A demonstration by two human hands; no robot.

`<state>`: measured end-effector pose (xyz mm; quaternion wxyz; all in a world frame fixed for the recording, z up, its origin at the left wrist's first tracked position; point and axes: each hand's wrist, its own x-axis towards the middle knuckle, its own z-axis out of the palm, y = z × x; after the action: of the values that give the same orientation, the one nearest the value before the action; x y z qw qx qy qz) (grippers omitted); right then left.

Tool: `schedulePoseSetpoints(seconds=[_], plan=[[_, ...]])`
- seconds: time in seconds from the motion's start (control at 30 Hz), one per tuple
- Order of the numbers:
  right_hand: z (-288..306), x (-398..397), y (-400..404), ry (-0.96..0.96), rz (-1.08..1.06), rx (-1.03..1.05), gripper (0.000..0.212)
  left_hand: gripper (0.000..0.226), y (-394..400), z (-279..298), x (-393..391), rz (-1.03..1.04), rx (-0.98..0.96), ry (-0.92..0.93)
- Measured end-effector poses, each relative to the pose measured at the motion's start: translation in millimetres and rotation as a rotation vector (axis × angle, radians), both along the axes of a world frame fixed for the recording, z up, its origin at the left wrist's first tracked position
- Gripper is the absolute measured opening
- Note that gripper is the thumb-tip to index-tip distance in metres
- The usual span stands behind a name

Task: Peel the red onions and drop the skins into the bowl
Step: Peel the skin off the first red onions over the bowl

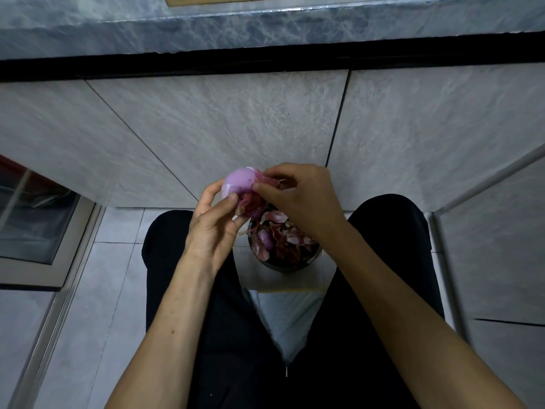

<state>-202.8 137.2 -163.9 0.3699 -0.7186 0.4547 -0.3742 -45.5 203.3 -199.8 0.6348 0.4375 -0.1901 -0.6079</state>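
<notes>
Both forearms extended forward, left hand [213, 219] curled in a grip, right hand [300, 196] fingertips pinched.

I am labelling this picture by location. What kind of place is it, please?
Probably a home kitchen, at floor level: a marble-like counter edge runs above tiled cabinet fronts, and the left hand holds a red onion over a bowl of skins.

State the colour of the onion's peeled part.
Pale purple-pink on the onion, seen in the head view.
</notes>
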Motion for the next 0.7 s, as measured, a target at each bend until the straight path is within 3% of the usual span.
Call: schedulePoseSetpoints(seconds=[0.1, 0.27, 0.33, 0.47, 0.7], plan=[[10.9, -5.2, -7.1, 0.067, 0.033, 0.095, 0.02, 0.063, 1.1, 0.0, 0.7, -0.002, -0.003, -0.049], [14.9, -9.8, -10.1, 0.078, 0.054, 0.169, 0.015, 0.068, 2.1, 3.5, -1.3, -0.004, -0.016, -0.102], [13.2, -10.3, -8.8, 0.089, 0.061, 0.162, 0.01, 0.066, 2.4, 4.4, -1.6, 0.006, -0.017, -0.128], [9.5, -10.1, -8.0, 0.124, 0.077, 0.125, 0.009, 0.038, 3.3, 5.2, -4.3, 0.024, 0.001, -0.172], [0.2, -2.3, -6.8, 0.241, 0.012, 0.06, 0.022, 0.041, 3.1, 3.0, -7.4, 0.056, 0.012, -0.249]])
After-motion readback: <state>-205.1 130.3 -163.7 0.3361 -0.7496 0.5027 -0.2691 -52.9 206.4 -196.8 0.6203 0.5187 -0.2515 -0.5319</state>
